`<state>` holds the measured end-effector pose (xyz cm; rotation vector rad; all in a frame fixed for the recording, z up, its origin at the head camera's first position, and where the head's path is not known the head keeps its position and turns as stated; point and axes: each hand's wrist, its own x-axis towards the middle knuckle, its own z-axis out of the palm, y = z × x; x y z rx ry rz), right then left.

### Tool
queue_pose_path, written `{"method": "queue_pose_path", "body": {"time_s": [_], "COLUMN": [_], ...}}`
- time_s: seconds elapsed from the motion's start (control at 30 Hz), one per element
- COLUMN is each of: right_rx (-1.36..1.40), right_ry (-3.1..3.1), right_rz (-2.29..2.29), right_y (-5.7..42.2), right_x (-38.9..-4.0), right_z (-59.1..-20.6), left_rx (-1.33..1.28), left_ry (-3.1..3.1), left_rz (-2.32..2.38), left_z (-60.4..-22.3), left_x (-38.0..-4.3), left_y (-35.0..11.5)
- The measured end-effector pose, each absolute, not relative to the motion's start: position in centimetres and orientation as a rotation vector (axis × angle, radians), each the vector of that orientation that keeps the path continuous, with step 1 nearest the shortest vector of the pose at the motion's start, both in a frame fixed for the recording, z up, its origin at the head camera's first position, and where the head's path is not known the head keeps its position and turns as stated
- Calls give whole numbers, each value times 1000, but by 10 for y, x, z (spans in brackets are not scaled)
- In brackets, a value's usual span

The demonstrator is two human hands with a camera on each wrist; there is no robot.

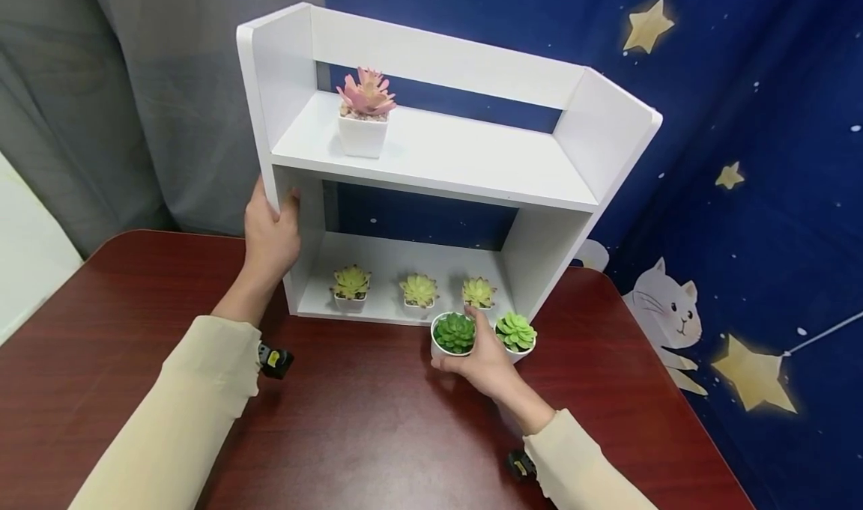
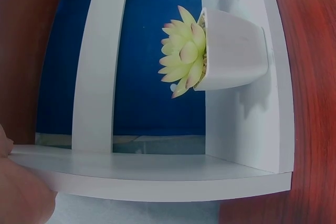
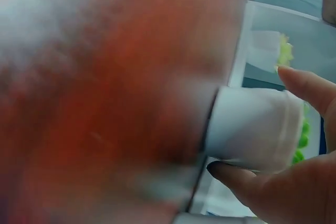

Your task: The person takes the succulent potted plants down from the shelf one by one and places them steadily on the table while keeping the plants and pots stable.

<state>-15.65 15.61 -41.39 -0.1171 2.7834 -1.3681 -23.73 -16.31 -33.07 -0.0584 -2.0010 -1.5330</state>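
Note:
A white two-tier shelf (image 1: pixel 431 184) stands on the table, and my left hand (image 1: pixel 270 229) grips its left side panel, thumb on the inner face. The left wrist view catches only part of that hand (image 2: pixel 23 192) at the panel's edge. In front of the shelf's right half, my right hand (image 1: pixel 488 356) holds a dark green succulent (image 1: pixel 455 333) in a round white pot (image 3: pixel 254 129), thumb and fingers on opposite sides of the pot. Just right of this hand is a bright green succulent (image 1: pixel 515 332) in a white pot, partly hidden by the hand.
Three yellow-green succulents in white pots line the lower tier: left (image 1: pixel 351 283), middle (image 1: pixel 419 290) and right (image 1: pixel 478 293). A pink succulent (image 1: pixel 366 94) in a square white pot sits on the upper tier's left. Behind the dark red table (image 1: pixel 350 420) hang grey and blue star-printed curtains (image 1: pixel 735 120).

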Motion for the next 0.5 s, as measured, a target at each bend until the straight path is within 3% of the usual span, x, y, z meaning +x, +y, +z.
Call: {"method": "queue_pose_path", "body": {"time_s": [0.5], "right_rx": [-462], "right_ry": [2935], "right_rz": [-1097], "right_y": [169], "right_x": [-160], "right_z": [-357], "left_rx": [-63], "left_ry": [-2015], "left_rz": [-1536], "left_z": [-331], "left_x": [-236], "left_y": [-165]}}
